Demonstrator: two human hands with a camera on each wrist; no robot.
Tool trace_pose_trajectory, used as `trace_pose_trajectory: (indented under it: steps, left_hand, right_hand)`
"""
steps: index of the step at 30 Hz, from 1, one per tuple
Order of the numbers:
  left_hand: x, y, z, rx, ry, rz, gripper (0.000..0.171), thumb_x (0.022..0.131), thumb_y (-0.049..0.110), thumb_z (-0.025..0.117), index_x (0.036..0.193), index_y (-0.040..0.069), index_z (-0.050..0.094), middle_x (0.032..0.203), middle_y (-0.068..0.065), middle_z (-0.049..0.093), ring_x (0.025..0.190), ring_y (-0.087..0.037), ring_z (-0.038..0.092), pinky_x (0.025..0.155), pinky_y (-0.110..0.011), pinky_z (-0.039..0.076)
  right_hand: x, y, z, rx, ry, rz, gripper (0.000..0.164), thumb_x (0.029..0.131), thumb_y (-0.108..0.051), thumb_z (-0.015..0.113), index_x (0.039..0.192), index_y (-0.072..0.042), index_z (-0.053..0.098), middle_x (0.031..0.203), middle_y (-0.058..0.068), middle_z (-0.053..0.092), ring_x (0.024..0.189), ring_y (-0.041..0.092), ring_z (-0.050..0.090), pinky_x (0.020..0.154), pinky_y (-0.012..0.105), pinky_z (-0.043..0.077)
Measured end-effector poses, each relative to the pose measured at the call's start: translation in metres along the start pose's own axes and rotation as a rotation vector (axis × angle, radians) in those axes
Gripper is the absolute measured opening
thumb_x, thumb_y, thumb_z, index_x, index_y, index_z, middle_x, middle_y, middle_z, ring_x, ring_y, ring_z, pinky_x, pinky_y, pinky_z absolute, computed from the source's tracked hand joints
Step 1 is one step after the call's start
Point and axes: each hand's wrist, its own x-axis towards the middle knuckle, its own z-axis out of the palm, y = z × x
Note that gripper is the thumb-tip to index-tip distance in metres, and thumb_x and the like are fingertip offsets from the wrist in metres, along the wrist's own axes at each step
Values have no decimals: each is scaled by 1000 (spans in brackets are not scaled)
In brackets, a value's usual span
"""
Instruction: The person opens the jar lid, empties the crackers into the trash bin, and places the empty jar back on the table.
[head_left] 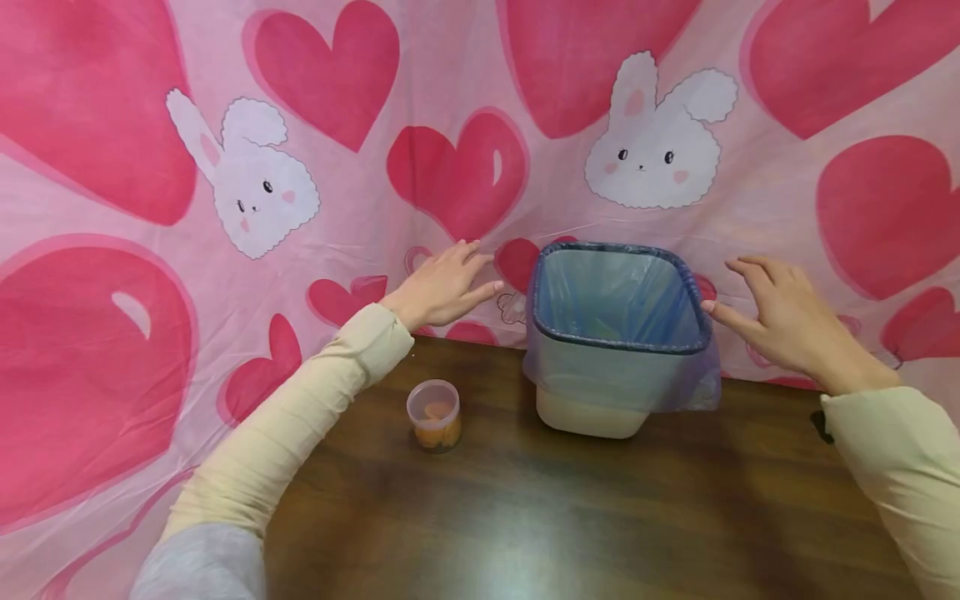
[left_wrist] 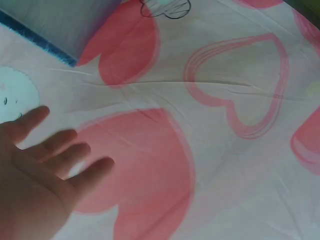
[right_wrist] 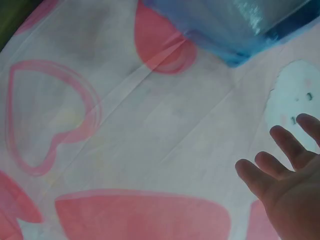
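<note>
A pale trash bin (head_left: pixel 592 408) stands upright on the dark wooden table, lined with a translucent blue-purple bag (head_left: pixel 622 367) folded over its rim. To its left, my left hand (head_left: pixel 448 287) hovers with fingers loosely extended, apart from the bin and holding nothing. My right hand (head_left: pixel 787 321) is raised on the other side, fingers spread and slightly bent, its thumb close to the bag's edge; whether it touches is hard to tell. Both the left hand (left_wrist: pixel 45 175) and the right hand (right_wrist: pixel 285 175) look empty in the wrist views.
A small clear cup (head_left: pixel 435 417) with orange contents sits on the wooden table (head_left: pixel 510 517), left of the bin and nearer to me. Behind everything hangs a pink cloth (head_left: pixel 450 75) printed with hearts and rabbits, reaching down to the table's back edge.
</note>
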Motion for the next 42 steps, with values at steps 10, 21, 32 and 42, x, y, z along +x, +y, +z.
trace_pose_trajectory:
  steps: [10,21,32,42]
  left_hand:
    - [-26,-6,16,-52,59,122,39,98,36,49,123,10,63,120,-6,63,113,-22,58,103,-41,44]
    - [-55,-15,43,-247,79,83,20,98,23,51,98,9,65,87,-3,60,81,-18,55,80,-34,49]
    - [-84,-30,74,-317,70,-62,23,96,17,53,110,4,65,99,-7,68,91,-20,61,88,-39,51]
    - [-99,-40,107,-305,25,-184,28,96,20,53,116,4,64,113,-10,66,107,-25,62,94,-43,50]
  right_hand:
    - [-22,-33,18,53,357,-266,53,78,-16,74,124,3,58,122,24,55,113,44,46,90,55,37]
    - [-44,-76,64,176,541,-468,54,97,-46,48,103,4,67,100,19,62,94,34,56,101,6,27]
    - [-58,-117,138,256,451,-600,34,99,-34,49,101,-7,69,100,3,64,91,16,61,78,28,48]
    - [-61,-154,214,476,319,-480,21,87,-12,68,107,-12,65,102,-2,63,88,10,60,77,20,48]
